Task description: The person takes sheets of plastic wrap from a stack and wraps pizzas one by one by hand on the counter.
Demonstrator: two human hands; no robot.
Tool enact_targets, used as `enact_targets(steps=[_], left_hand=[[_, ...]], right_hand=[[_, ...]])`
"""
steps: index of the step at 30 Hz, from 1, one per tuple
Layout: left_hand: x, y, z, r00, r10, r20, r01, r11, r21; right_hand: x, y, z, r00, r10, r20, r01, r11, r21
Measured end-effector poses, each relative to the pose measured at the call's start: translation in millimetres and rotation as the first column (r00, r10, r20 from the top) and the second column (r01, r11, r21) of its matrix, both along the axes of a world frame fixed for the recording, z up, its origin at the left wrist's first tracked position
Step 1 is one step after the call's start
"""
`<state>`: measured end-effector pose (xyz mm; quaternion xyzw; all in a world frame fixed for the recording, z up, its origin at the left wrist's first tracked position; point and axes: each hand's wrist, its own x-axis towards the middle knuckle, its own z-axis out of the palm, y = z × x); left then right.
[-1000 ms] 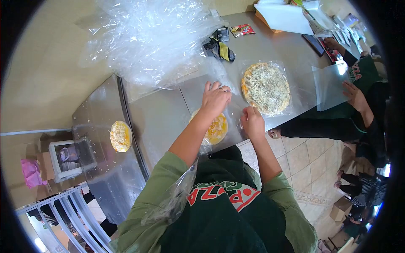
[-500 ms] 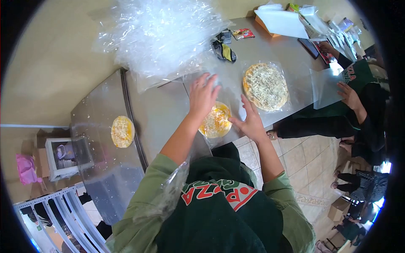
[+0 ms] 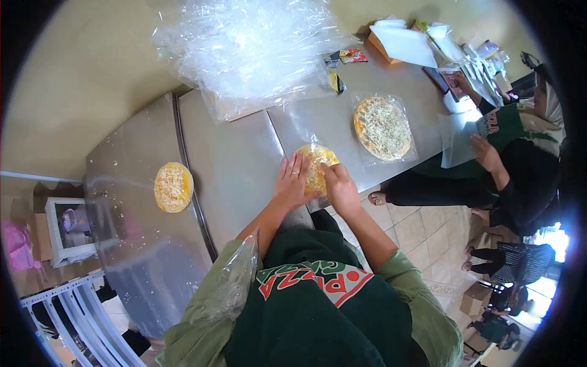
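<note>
A small cheese-topped pizza (image 3: 317, 156) lies on the metal table right before me, between my two hands. My left hand (image 3: 293, 181) rests against its left side, with the fingers stretched out and lying flat. At the right edge of the pizza, my right hand (image 3: 342, 189) has its fingers curled in and closed; what they grip, if anything, is hidden. Farther right sits a larger pizza (image 3: 383, 128), thickly covered in shredded cheese, in a clear plastic wrapper. Another small cheese pizza (image 3: 173, 187) lies unwrapped to the left.
A big heap of clear plastic bags (image 3: 251, 55) covers the back of the metal table (image 3: 232, 159). Behind the larger pizza are small packets (image 3: 353, 56). At the right a co-worker (image 3: 520, 134) holds a clear sheet (image 3: 455, 144). Crumbs dot the left table (image 3: 137, 244).
Both hands have come down onto the small pizza from above and beside it. My left hand has flattened; my right fingers have curled closed. The view has shifted slightly.
</note>
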<state>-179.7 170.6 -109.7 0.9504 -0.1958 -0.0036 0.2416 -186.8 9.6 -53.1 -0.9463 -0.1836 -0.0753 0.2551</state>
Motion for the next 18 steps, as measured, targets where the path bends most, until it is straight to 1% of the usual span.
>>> enact_targets(steps=[3,4,6,8,9,10,12,13,14,15,16,18], left_hand=[[0,-2,2,1.0,0.018,-0.014,-0.017,0.996,0.084],[0,-1,0,1.0,0.016,-0.021,-0.015,0.998,0.054],[0,5,-5,0.999,0.008,-0.035,-0.008,1.0,-0.003],[4,19,-19,0.996,0.074,-0.05,-0.084,0.965,-0.248],[6,24,-16,0.992,0.104,-0.067,-0.121,0.924,-0.362],[7,26,-14,0.987,0.159,-0.011,-0.151,0.911,-0.383],[9,29,-2,0.957,0.276,0.094,-0.212,0.879,-0.427],[12,24,9,0.974,0.153,0.165,-0.094,0.943,-0.321],[17,13,20,0.975,0.022,0.223,0.025,0.979,-0.203],[22,2,27,0.958,-0.115,0.263,0.14,0.987,-0.077],[25,-9,30,0.952,-0.174,0.254,0.182,0.983,-0.007],[30,-13,17,0.999,-0.026,0.037,0.023,0.998,0.066]], right_hand=[[-12,11,-14,0.996,0.079,-0.044,-0.084,0.989,-0.119],[-17,14,-22,0.994,0.087,-0.059,-0.095,0.986,-0.136],[-22,14,-44,0.993,0.115,-0.036,-0.12,0.978,-0.173],[-25,13,-49,0.991,0.134,-0.019,-0.135,0.972,-0.193],[-27,14,-48,0.99,0.14,-0.016,-0.14,0.971,-0.194],[-29,15,-47,0.989,0.146,-0.015,-0.146,0.97,-0.193],[-34,18,-43,0.987,0.144,-0.072,-0.155,0.97,-0.184],[-36,19,-43,0.984,0.149,-0.099,-0.165,0.97,-0.18],[-38,18,-46,0.978,0.184,-0.096,-0.199,0.962,-0.188],[-39,16,-52,0.972,0.218,-0.092,-0.233,0.952,-0.197],[-41,14,-53,0.963,0.254,-0.088,-0.267,0.941,-0.206],[-44,10,-52,0.932,0.363,-0.003,-0.362,0.928,-0.086]])
